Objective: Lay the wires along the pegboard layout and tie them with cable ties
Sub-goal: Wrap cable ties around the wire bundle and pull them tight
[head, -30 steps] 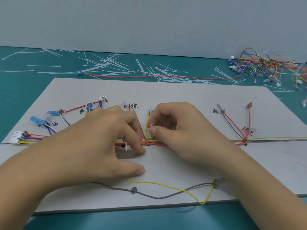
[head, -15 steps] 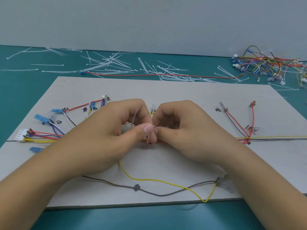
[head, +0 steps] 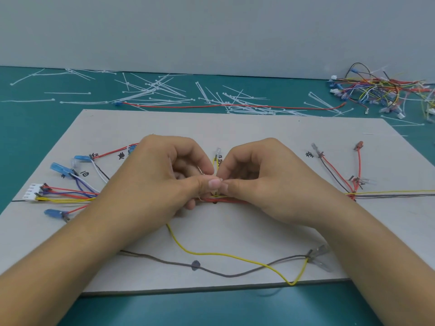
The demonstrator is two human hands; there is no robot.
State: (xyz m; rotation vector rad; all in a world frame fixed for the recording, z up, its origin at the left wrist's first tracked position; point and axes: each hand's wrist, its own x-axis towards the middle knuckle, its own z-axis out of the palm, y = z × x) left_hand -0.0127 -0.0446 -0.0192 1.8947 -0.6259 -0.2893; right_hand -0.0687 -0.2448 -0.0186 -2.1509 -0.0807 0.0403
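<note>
A grey layout board [head: 235, 128] lies on the green table with a bundle of red, yellow and grey wires [head: 235, 200] running across its middle. My left hand [head: 160, 182] and my right hand [head: 256, 180] meet over the bundle's centre. Both pinch a thin white cable tie [head: 215, 192] looped around the wires, thumb tips almost touching. The tie's loop is mostly hidden by my fingers. A white connector [head: 33, 191] ends the bundle at the left. A loose yellow wire [head: 235, 255] and a grey wire [head: 226, 275] sag toward the board's front edge.
Several loose white cable ties [head: 164, 90] and a long red wire [head: 235, 106] lie on the table behind the board. A tangled heap of spare coloured wires [head: 381, 88] sits at the far right. Blue terminals [head: 60, 168] fan out on the board's left.
My left hand rose from pressing on the bundle and moved right to meet the right hand. Both now pinch the tie close above the wires; its free tail no longer sticks up.
</note>
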